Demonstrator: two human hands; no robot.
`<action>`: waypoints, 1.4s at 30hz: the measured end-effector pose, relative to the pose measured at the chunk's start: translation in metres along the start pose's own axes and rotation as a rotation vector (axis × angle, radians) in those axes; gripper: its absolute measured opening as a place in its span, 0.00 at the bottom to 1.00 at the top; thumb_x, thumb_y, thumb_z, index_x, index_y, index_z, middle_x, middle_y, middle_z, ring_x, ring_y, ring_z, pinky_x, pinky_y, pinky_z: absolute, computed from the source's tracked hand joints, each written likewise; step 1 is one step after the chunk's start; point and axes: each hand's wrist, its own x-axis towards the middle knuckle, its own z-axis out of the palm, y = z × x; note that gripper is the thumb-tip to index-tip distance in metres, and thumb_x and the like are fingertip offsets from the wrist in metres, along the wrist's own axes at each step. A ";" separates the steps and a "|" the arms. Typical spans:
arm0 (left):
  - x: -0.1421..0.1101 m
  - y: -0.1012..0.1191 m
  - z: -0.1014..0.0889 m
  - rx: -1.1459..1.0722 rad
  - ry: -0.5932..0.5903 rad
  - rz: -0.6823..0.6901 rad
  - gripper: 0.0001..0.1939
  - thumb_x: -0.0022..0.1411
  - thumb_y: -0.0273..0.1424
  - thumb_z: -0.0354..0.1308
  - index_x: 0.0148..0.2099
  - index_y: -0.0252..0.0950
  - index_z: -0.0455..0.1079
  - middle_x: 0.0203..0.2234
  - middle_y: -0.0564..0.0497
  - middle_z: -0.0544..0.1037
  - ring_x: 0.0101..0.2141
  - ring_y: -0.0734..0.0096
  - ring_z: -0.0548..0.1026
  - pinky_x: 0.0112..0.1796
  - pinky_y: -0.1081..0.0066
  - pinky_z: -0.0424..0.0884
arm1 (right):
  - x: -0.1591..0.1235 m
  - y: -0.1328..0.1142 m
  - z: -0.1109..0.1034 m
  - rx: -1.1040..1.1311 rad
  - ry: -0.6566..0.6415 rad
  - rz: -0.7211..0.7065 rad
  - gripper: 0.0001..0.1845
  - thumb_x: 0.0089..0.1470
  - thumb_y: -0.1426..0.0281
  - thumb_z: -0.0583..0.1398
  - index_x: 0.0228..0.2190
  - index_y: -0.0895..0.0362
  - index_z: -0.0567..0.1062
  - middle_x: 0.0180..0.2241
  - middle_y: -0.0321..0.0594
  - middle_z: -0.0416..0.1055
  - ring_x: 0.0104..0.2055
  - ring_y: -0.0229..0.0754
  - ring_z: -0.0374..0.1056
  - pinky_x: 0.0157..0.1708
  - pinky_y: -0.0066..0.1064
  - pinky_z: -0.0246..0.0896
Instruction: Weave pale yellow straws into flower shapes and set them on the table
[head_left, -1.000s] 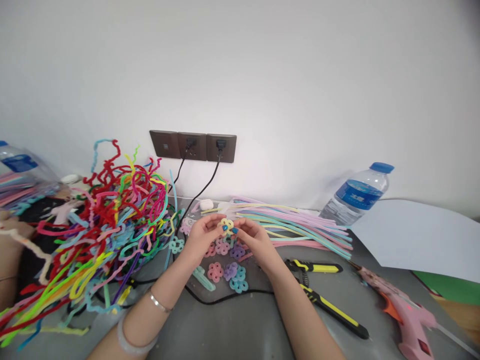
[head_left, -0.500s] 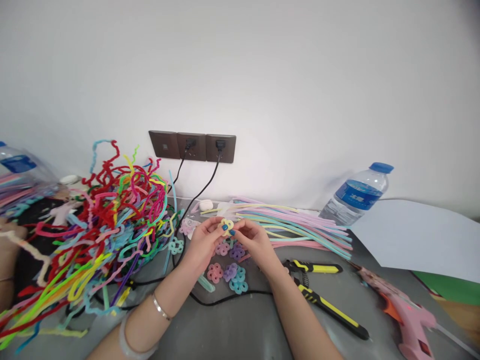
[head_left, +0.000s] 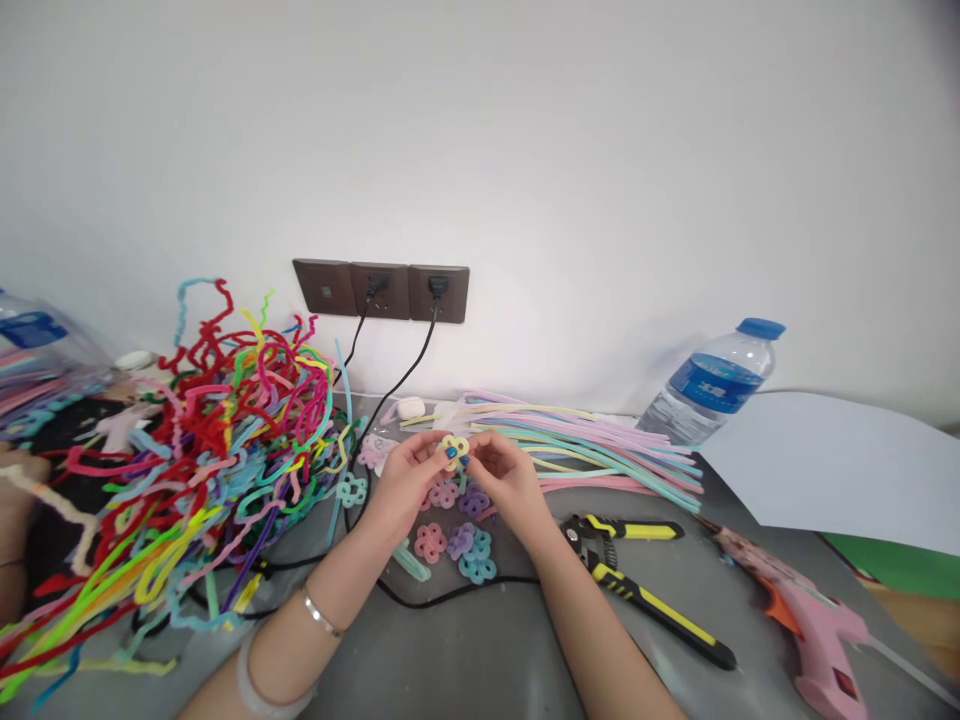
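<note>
Between my two hands is a small pale yellow pipe-cleaner flower (head_left: pixel 453 444), raised a little above the table. My left hand (head_left: pixel 411 480) pinches it from the left with the thumb on top. From the right, the thumb and fingertips of my right hand (head_left: pixel 508 482) close on its edge. Just below my hands lie finished looped flowers: a pink one (head_left: pixel 430 543), a purple one (head_left: pixel 474 500) and a blue one (head_left: pixel 478 557). A mint flower (head_left: pixel 351 490) rests left of my left hand.
A tangled heap of colourful pipe cleaners (head_left: pixel 240 430) fills the left. Straight pastel pipe cleaners (head_left: pixel 600 450) lie behind my hands. Yellow-black pliers (head_left: pixel 652 595), a pink glue gun (head_left: pixel 817 630), a water bottle (head_left: pixel 709 385) and white paper (head_left: pixel 832 465) are right. Another person's hand (head_left: pixel 19 500) shows far left.
The yellow flower has turned slightly, showing more of its loops between my fingers. Both hands keep nearly the same place, and the view has shifted a little.
</note>
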 end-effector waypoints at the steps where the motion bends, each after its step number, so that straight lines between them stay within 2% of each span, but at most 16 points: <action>1: 0.000 0.000 0.001 -0.016 0.000 -0.005 0.21 0.37 0.32 0.75 0.36 0.32 0.76 0.28 0.51 0.79 0.27 0.76 0.75 0.30 0.76 0.72 | 0.000 0.000 0.000 -0.001 0.001 0.000 0.07 0.53 0.65 0.62 0.30 0.55 0.72 0.27 0.36 0.68 0.29 0.39 0.66 0.30 0.31 0.61; 9: -0.001 -0.003 0.001 -0.097 -0.044 -0.072 0.19 0.38 0.29 0.74 0.36 0.31 0.78 0.29 0.50 0.80 0.27 0.77 0.74 0.30 0.76 0.71 | 0.001 -0.004 -0.007 -0.021 -0.027 0.018 0.09 0.51 0.64 0.63 0.26 0.56 0.73 0.27 0.37 0.68 0.30 0.39 0.65 0.30 0.30 0.60; 17: -0.001 0.001 0.005 -0.117 -0.063 -0.043 0.18 0.40 0.30 0.74 0.36 0.31 0.79 0.31 0.48 0.81 0.33 0.73 0.76 0.38 0.75 0.73 | 0.001 -0.007 -0.001 0.105 -0.032 0.077 0.13 0.49 0.61 0.66 0.35 0.54 0.74 0.32 0.38 0.72 0.35 0.41 0.68 0.37 0.32 0.65; 23: -0.002 -0.002 0.001 0.147 -0.082 -0.016 0.15 0.43 0.32 0.72 0.35 0.33 0.77 0.27 0.51 0.78 0.27 0.74 0.74 0.29 0.75 0.71 | 0.004 -0.008 -0.008 0.113 0.025 0.157 0.13 0.48 0.58 0.66 0.31 0.55 0.77 0.31 0.39 0.75 0.33 0.41 0.69 0.35 0.33 0.66; 29: 0.000 -0.002 -0.003 0.324 -0.098 0.101 0.15 0.43 0.35 0.71 0.33 0.33 0.75 0.25 0.51 0.77 0.25 0.72 0.73 0.26 0.76 0.68 | 0.004 -0.008 -0.008 0.098 -0.002 0.164 0.15 0.48 0.57 0.65 0.32 0.55 0.77 0.30 0.39 0.75 0.32 0.42 0.69 0.34 0.33 0.66; 33: 0.001 -0.001 -0.005 0.408 -0.083 0.066 0.16 0.47 0.40 0.67 0.35 0.34 0.75 0.22 0.53 0.75 0.17 0.78 0.66 0.16 0.78 0.57 | 0.004 -0.009 -0.007 0.092 -0.023 0.157 0.13 0.48 0.58 0.65 0.29 0.56 0.76 0.27 0.37 0.72 0.30 0.39 0.67 0.33 0.31 0.64; 35: 0.000 -0.001 -0.005 0.416 -0.082 0.034 0.17 0.48 0.42 0.66 0.35 0.33 0.75 0.20 0.53 0.74 0.15 0.80 0.63 0.14 0.78 0.53 | 0.003 -0.010 -0.007 0.092 -0.025 0.152 0.13 0.49 0.59 0.65 0.29 0.56 0.75 0.26 0.36 0.71 0.29 0.39 0.66 0.32 0.31 0.63; 42: -0.001 -0.004 -0.001 0.265 -0.080 -0.013 0.18 0.43 0.41 0.70 0.32 0.33 0.76 0.22 0.52 0.75 0.19 0.80 0.64 0.18 0.78 0.56 | 0.002 -0.010 -0.005 0.084 0.000 0.154 0.13 0.49 0.59 0.64 0.28 0.56 0.74 0.25 0.35 0.69 0.28 0.38 0.65 0.31 0.30 0.62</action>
